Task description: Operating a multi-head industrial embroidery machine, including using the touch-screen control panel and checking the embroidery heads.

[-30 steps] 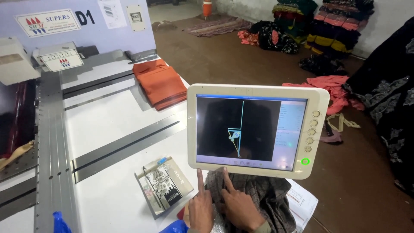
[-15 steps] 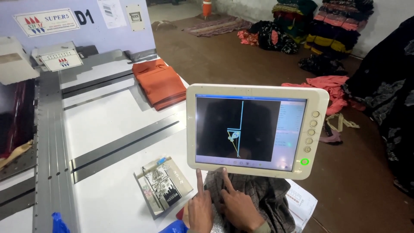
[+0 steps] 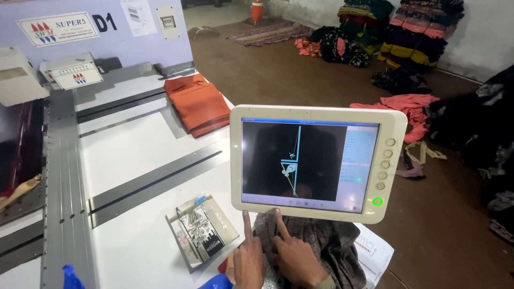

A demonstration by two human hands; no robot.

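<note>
White worktop point(image 3: 134, 160) of a big machine fills the left of the frame, folded orange cloth point(image 3: 199, 104) lying upper centre, and at centre right stands the cream touch panel point(image 3: 318, 160), rigid, likely fragile at the glass, best gripped by its frame. Left hand point(image 3: 248, 262) and right hand point(image 3: 294, 257) each point one finger at its lower edge, other fingers curled, holding nothing. Small open box point(image 3: 201, 230) at lower centre holds what look like small metal bits.

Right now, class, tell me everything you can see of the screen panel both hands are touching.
The screen panel is a cream, plastic-looking rectangle with rounded corners, upright and tilted slightly. Its lit display shows a thin pale-blue line design on black, with a light column of menu text beside it. Round buttons run down its right edge above a glowing green ring. The left hand and right hand each press a forefinger at its lower edge.
</note>
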